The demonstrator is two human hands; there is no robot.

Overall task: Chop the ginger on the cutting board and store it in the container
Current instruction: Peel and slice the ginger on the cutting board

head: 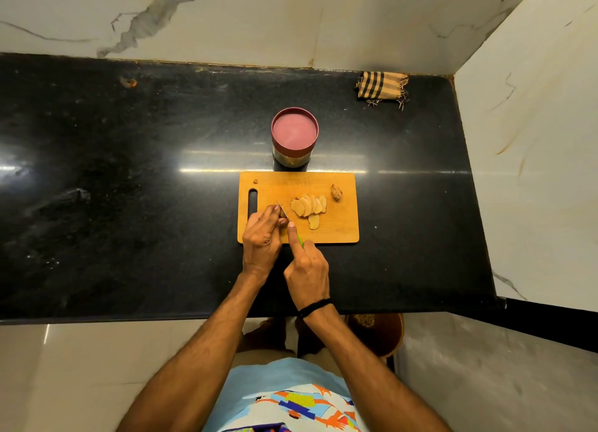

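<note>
Our left hand (262,234) curls, fingertips pinning a brown ginger stub (282,215) on the rectangular wooden cutting board (338,231), right hand (307,269) gripping the green-handled steel knife (300,239), blade against the stub; pale ginger slices (309,206) lie just right, maroon-lidded round container (294,133) behind the board.

Wooden cutting board (297,182) flat on counter (129,205), slot at left. Pale ginger slices (309,205) fanned mid-board, one lying apart on the near side. Brown end piece (337,192) to their right; ginger stub (283,214) to their left, mostly hidden. Container (294,130) upright just behind board, maroon lid on.
</note>
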